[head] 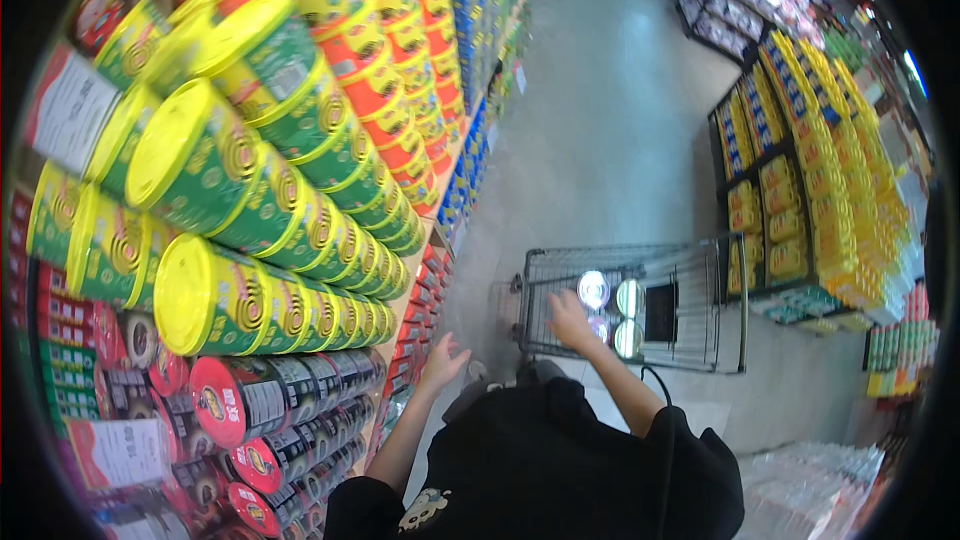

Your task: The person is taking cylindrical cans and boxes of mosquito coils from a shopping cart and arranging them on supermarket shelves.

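Observation:
My right hand (570,321) is over the wire shopping cart (697,247), beside several round containers with shiny lids (630,298) standing in its basket. Its fingers look spread, and I see nothing held in them. A dark rectangular panel (661,313) lies beside the containers. My left hand (444,366) hangs near the shelf front, fingers apart and holding nothing. Closest to it are red packages (421,311) on a lower shelf. Left of me rise stacks of green tubs with yellow lids (180,292) and dark tubs with red lids (217,401).
Orange-and-yellow tubs (382,97) continue along the left shelving, which carries price cards (71,109). A grey floor aisle (600,90) runs ahead. Right of the cart stands a rack of yellow bottles (832,195). Plastic-wrapped goods (806,487) are at the lower right.

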Demonstrator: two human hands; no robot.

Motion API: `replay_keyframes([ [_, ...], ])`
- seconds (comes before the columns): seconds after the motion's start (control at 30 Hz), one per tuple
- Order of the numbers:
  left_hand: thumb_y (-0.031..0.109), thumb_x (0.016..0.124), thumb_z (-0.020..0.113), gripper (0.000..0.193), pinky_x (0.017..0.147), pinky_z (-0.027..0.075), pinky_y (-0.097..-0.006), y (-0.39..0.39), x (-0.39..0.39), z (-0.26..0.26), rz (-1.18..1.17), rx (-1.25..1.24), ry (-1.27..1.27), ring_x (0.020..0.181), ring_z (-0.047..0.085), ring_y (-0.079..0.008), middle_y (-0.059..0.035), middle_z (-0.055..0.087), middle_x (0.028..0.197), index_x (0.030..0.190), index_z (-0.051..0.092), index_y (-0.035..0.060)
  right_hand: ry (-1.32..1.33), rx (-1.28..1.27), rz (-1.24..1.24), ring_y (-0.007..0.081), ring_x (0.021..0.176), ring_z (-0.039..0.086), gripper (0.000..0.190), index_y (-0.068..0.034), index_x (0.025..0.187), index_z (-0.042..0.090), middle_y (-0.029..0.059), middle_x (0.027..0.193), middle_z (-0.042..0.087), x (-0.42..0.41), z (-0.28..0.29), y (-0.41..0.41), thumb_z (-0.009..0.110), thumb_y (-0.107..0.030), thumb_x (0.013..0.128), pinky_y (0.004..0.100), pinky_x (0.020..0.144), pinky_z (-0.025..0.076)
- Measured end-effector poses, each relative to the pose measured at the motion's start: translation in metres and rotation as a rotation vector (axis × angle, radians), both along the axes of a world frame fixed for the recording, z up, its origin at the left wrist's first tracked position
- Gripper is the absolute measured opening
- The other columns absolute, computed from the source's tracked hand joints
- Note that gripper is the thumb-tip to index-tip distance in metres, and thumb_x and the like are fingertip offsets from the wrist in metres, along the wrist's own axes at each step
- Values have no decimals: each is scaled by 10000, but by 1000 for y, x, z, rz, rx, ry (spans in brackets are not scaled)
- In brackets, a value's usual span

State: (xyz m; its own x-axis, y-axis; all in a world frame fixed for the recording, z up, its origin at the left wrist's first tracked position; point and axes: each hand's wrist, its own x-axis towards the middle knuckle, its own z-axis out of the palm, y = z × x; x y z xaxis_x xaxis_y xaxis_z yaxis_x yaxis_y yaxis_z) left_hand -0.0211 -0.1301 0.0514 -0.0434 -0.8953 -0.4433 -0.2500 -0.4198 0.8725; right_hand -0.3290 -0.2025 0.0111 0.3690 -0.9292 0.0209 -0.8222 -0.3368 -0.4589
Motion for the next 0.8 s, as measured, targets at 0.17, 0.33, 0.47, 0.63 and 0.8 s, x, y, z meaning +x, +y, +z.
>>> replay_keyframes([
  [0.17,257,774,671,742,1014,369,-381,37,3,-74,-227,110,-283,1204,477,-352,-276,466,1292,1341,331,-78,617,519,-226,415,1294,303,702,-63,1368,354,238,1406,323,-104,-77,85,587,-442,824,578,1049,221],
  [0.33,231,780,658,721,1027,354,-398,36,-30,-77,-442,95,-449,1214,452,-379,-285,455,1292,1345,327,-72,434,513,-308,380,1246,391,528,-89,1295,436,199,1281,475,-123,-93,126,473,-439,901,595,1063,173],
  [0.47,209,791,644,686,1025,353,-415,41,-46,-68,-595,8,-535,1197,452,-395,-287,472,1267,1351,337,-42,336,645,-312,367,1073,542,410,-71,1114,579,178,1121,582,-124,-83,104,452,-409,920,551,999,325],
  [0.63,199,803,637,654,1028,347,-412,54,-54,-58,-541,43,-521,1200,450,-393,-264,477,1279,1350,354,-21,207,693,-516,349,1006,583,359,-70,1057,610,178,1047,618,-135,-95,82,520,-372,884,478,867,458],
  [0.8,192,822,613,633,1026,350,-407,76,-50,-46,-400,191,-550,1217,447,-387,-265,455,1310,1353,353,-32,140,889,-531,361,1060,555,425,-48,1123,525,201,1159,553,-158,-132,69,590,-350,832,462,869,467],
])
